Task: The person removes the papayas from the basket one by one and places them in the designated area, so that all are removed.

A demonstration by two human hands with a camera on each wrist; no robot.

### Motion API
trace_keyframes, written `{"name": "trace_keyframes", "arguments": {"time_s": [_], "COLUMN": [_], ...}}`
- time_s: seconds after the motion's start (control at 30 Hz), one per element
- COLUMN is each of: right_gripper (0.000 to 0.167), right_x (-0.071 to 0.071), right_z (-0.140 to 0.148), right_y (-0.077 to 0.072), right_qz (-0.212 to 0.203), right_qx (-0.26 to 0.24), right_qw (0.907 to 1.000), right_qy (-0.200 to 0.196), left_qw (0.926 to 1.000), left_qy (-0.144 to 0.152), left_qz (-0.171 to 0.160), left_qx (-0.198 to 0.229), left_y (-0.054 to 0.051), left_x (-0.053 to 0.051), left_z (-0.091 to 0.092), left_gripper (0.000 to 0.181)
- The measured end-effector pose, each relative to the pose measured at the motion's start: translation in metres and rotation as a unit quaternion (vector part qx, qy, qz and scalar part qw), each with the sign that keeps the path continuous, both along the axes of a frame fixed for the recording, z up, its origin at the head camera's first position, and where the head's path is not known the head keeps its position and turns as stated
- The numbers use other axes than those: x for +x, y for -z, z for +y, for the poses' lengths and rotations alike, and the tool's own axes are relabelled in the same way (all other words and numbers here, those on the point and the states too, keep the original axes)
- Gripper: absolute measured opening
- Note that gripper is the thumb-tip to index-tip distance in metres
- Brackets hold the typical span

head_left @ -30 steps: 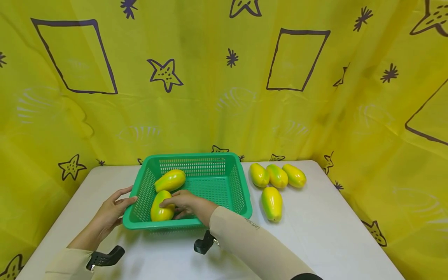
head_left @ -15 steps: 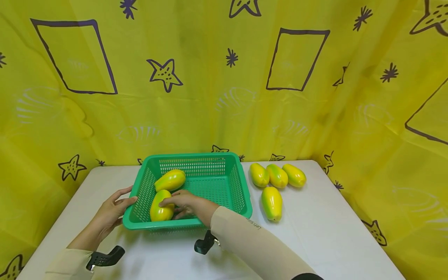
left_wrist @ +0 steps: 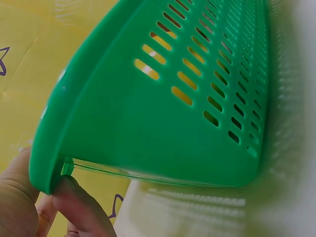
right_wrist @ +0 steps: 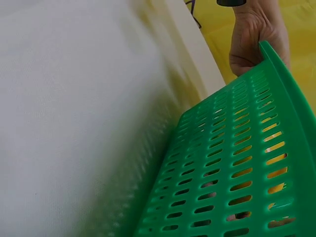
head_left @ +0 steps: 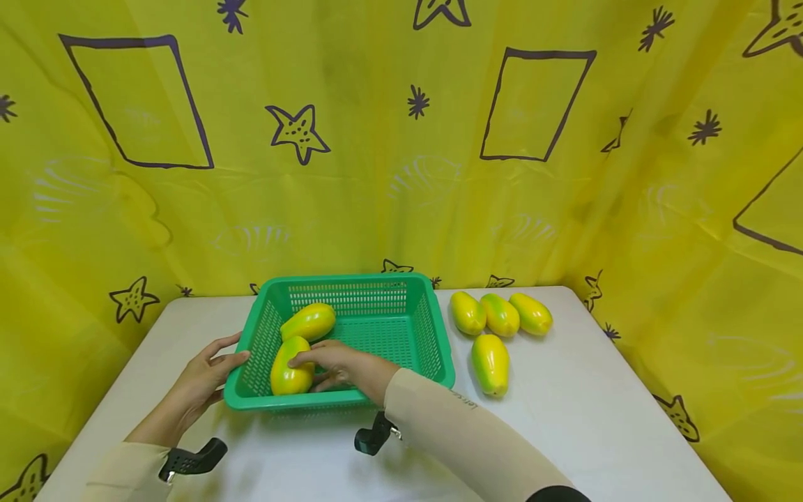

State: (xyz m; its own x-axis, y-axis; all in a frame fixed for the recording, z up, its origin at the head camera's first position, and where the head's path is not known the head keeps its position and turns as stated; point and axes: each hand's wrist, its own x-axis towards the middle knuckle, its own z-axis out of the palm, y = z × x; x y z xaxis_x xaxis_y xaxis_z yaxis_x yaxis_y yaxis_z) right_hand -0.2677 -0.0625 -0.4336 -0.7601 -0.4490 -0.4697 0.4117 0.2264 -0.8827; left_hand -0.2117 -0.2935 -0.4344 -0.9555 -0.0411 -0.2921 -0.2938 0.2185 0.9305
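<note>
In the head view, my left hand [head_left: 202,380] grips the left rim of a green plastic basket [head_left: 341,399]. The left wrist view shows the thumb and fingers around that rim. My right hand [head_left: 335,364] reaches over the front wall into the basket and holds a yellow-green papaya [head_left: 291,369], with its thumb on top. The far fingers are partly hidden. Just behind lies a second papaya [head_left: 309,321], touching or nearly touching the held one. In the right wrist view, the perforated basket wall hides the right hand's grasp.
Right of the basket, on the white table [head_left: 564,418], three papayas lie side by side, the middle one [head_left: 500,315] touching its neighbours. Another papaya [head_left: 491,364] lies in front of them. A yellow patterned curtain [head_left: 376,209] hangs behind the table.
The held papaya has shifted slightly toward the one behind it. My left hand stays on the rim, and the head view has moved very slightly.
</note>
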Motion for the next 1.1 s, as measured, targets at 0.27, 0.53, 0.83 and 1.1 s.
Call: {"name": "trace_keyframes", "arguments": {"time_s": [0.27,0.53,0.83,1.1], "right_gripper": [0.045,0.054,0.062,0.060], "right_x": [-0.001,-0.002,0.000,0.002], "right_z": [0.009,0.024,0.042,0.061], "right_y": [-0.007,-0.023,-0.034,-0.046], "right_qz": [-0.005,-0.005,0.003,0.012], "right_qx": [-0.018,-0.041,-0.034,-0.016], "right_qw": [0.9998,0.9991,0.9994,0.9998], "right_qy": [-0.003,0.004,0.009,0.005], "left_qw": [0.9999,0.9998,0.9999,0.9999], "left_qy": [-0.002,-0.001,0.001,0.000], "left_qz": [-0.005,-0.006,-0.008,-0.008], "left_qx": [-0.013,-0.018,-0.011,-0.008], "left_y": [-0.001,0.000,-0.002,-0.001], "left_x": [0.000,0.000,0.000,0.000], "left_z": [0.001,0.000,0.001,0.001], "left_gripper": [0.078,0.079,0.080,0.079]}}
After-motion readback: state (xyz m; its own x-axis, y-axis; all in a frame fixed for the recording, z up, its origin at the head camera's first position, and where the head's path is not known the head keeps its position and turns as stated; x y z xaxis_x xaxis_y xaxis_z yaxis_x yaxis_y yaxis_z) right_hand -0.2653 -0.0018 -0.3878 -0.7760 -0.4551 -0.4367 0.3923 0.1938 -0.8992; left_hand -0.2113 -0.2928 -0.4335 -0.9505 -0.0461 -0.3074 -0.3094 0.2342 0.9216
